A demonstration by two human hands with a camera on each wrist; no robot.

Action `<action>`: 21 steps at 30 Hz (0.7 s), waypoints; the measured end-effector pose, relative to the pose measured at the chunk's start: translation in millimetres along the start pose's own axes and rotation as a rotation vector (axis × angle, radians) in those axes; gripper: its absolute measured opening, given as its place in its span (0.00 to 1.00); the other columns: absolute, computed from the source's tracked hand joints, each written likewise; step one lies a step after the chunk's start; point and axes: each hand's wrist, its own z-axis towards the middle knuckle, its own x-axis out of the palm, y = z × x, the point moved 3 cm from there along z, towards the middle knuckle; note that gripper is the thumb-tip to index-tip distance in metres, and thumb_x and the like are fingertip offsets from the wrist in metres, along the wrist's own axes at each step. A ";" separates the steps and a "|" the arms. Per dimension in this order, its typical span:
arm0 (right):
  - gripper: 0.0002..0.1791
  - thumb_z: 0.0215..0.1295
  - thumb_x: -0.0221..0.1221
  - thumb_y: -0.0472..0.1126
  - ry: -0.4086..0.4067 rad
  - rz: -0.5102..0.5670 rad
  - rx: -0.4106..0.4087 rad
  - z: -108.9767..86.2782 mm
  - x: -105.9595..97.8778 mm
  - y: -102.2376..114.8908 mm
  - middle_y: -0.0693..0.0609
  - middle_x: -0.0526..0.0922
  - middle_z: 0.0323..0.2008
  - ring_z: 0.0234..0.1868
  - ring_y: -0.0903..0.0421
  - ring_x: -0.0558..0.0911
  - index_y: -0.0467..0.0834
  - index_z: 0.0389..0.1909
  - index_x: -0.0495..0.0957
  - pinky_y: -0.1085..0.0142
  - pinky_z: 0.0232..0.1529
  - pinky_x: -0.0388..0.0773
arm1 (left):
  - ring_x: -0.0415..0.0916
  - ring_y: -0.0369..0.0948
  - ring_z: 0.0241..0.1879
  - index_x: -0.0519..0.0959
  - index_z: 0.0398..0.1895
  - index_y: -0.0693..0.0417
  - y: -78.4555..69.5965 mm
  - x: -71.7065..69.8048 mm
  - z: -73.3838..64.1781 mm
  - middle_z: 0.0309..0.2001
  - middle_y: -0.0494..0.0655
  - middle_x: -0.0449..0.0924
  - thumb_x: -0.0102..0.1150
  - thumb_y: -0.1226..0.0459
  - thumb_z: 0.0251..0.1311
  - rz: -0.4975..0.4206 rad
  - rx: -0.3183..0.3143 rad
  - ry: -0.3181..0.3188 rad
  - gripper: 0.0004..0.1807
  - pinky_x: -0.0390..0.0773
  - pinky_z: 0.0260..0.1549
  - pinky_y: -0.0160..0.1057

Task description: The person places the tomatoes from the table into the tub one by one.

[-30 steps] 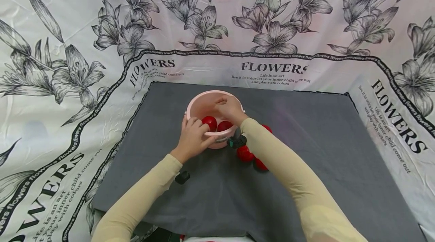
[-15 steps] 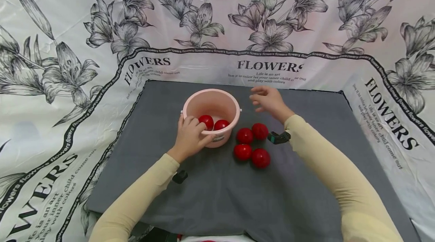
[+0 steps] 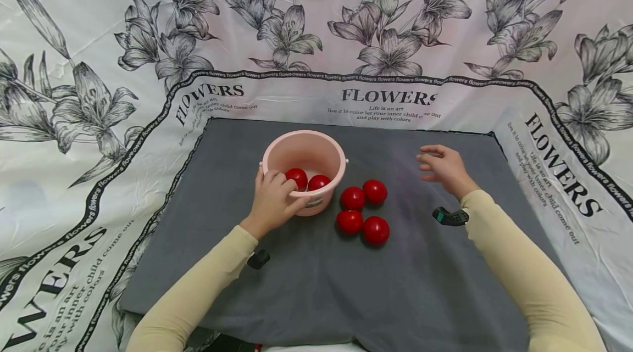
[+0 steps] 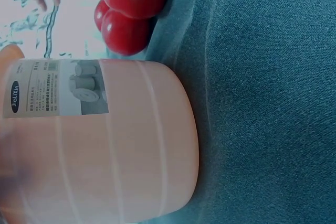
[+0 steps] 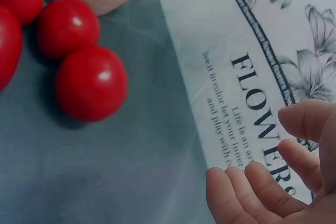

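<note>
There was one bucket [image 3: 316, 154], bearing one label [image 4: 55, 87]. The tomatoes [image 3: 375, 231] numbered six: two inside the bucket and four outside it, on one gray cloth [image 3: 306, 269]. One left hand [image 3: 273, 198] and one right hand [image 3: 445, 169] were present, with two sleeves [image 3: 534, 269] and two wrist cameras [image 3: 451, 217]. Large printed headings [image 3: 388, 97] numbered four, one partly cut off.
</note>
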 end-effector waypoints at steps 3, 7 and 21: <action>0.35 0.78 0.51 0.53 0.007 0.000 0.017 -0.7 0.5 -10.9 0.36 0.65 0.73 0.66 0.39 0.75 0.41 0.78 0.58 0.59 0.51 0.87 | 0.72 0.53 0.54 0.81 0.33 0.50 -0.1 0.1 -0.1 0.37 0.52 0.81 0.63 0.45 0.59 0.000 -0.001 0.001 0.19 0.54 0.69 0.76; 0.35 0.78 0.51 0.52 0.023 -0.011 0.023 0.1 6.5 -25.2 0.34 0.65 0.74 0.69 0.35 0.72 0.40 0.78 0.58 0.57 0.52 0.86 | 0.72 0.52 0.54 0.81 0.33 0.50 -0.5 0.0 -0.4 0.38 0.52 0.81 0.63 0.45 0.59 0.000 -0.010 0.016 0.19 0.54 0.70 0.76; 0.37 0.77 0.53 0.51 0.132 0.003 0.067 7.3 46.4 -48.1 0.33 0.62 0.75 0.71 0.34 0.69 0.39 0.79 0.54 0.48 0.60 0.81 | 0.72 0.51 0.54 0.81 0.33 0.49 0.9 -2.2 -0.5 0.38 0.51 0.82 0.63 0.44 0.59 -0.010 -0.005 0.003 0.18 0.55 0.70 0.74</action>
